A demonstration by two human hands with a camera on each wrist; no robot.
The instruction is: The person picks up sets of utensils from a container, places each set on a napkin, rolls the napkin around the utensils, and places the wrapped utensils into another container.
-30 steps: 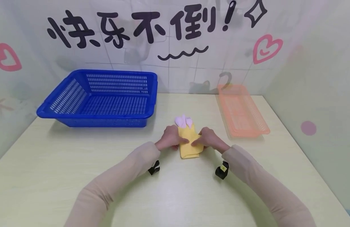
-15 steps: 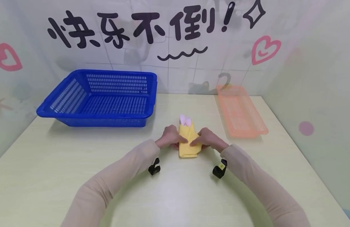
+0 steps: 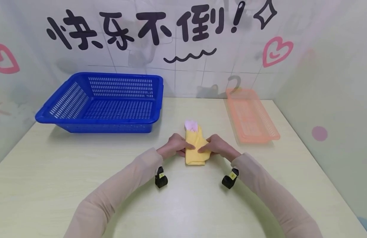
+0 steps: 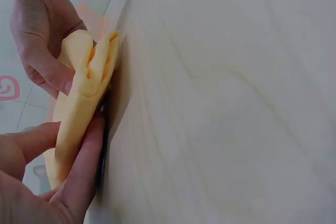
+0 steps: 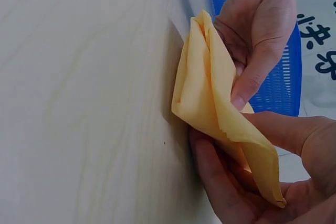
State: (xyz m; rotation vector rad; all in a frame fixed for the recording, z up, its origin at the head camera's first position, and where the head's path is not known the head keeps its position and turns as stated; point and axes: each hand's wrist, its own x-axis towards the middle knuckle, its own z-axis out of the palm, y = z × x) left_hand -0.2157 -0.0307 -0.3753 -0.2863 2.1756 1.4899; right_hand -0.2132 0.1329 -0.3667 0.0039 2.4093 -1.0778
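Observation:
A folded yellow cloth lies between my two hands in the middle of the table. Pale pink cutlery heads stick out of its far end, overlapping one another; their handles are hidden inside the folds. My left hand pinches the cloth's left edge, thumb on top and fingers underneath. On the opposite edge, my right hand grips in the same way. The right wrist view shows the cloth in layers, with a loose flap hanging over the right fingers. From the left wrist, its near end looks thick and rolled.
A blue plastic basket stands at the back left of the table. At the back right is a flatter orange basket. A printed curtain hangs behind the table, with more sheeting on both sides.
The cutlery heads were spread out, with fork tines showing; now they sit bunched together. The cloth is wrapped narrower around them and has shifted slightly left. Both hands stay on it.

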